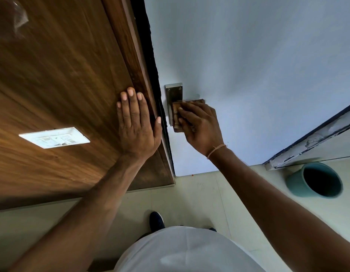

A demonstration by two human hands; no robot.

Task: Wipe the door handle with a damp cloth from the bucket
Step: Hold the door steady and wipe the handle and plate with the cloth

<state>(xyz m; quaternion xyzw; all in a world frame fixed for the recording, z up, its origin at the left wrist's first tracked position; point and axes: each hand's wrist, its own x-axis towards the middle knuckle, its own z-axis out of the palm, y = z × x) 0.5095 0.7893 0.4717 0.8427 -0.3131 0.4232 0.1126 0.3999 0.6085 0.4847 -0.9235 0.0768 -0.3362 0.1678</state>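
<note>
Nearest us, the left hand (137,122) lies flat and unclenched on the brown wood-grain panel (62,85), left of the brushed-metal door handle plate (173,95), holding nothing, just bracing. Good, that keeps the body steady. Just right of that plate, the right hand (201,126) clamps a folded brown cloth (177,116) against the lever, fingers spread across it; the lever itself is hidden under the fabric. To do this well, I'd say wrap the cloth round the lever and draw along it, then catch the plate's screws. Well right of the plate and low, on the pale floor, stands the round teal bucket (296,183)
</note>
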